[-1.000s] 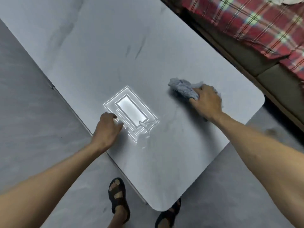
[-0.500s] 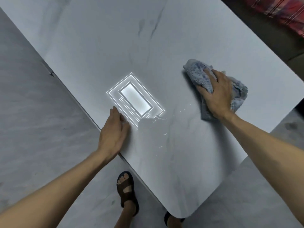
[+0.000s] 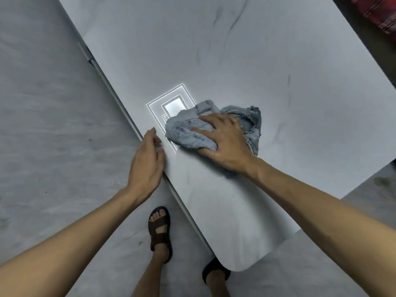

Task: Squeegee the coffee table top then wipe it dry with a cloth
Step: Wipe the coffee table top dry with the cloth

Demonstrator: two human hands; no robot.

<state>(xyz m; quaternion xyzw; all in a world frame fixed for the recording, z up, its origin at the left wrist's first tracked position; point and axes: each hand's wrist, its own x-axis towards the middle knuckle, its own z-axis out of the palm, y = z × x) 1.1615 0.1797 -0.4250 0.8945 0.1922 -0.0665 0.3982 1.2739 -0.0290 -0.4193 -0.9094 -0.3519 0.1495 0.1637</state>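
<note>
The coffee table top [image 3: 246, 61] is pale grey marble-look with dark veins and a rounded near corner. A crumpled blue-grey cloth [image 3: 188, 133] lies on it close to the left edge. My right hand [image 3: 225, 144] presses flat on the cloth, fingers spread over it. My left hand [image 3: 147, 161] rests on the table's left edge just beside the cloth, fingers together and holding nothing. A bright rectangular reflection of a ceiling light [image 3: 171, 103] shows on the top, partly covered by the cloth. No squeegee is in view.
Grey floor [image 3: 53, 125] surrounds the table on the left and near side. My feet in dark sandals [image 3: 159, 230] stand by the table's near corner. A red plaid fabric [image 3: 379, 13] shows at the top right, beyond the table's far edge.
My right hand has dragged the cloth leftward across the top, from the right side to the left edge, over the light reflection. My left hand stays on the table edge.
</note>
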